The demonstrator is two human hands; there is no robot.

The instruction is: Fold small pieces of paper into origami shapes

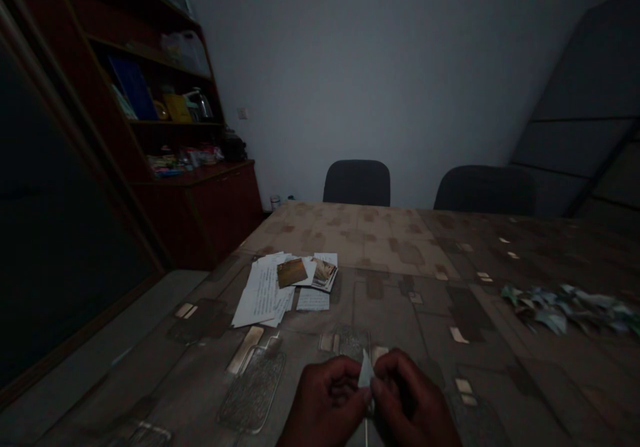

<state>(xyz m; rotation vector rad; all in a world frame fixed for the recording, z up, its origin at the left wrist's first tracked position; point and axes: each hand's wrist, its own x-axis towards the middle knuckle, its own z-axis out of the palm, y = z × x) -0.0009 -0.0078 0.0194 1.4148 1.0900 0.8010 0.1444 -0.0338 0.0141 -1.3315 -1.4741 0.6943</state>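
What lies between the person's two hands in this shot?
A small pale paper piece, pinched by the left hand and right hand, shows in the head view.

No legible text anywhere in view. The loose sheets (260, 293) carry lines of writing, too small to read, as does the paper slip (313, 299) lying beside them; no marks can be made out on the folded white paper (366, 370). The blue binder (133, 87) and yellow box (176, 107) on the shelves show no readable title or brand.

2 hands (325, 400), 1 white paper slip (366, 371), 2 dark chairs (357, 183).
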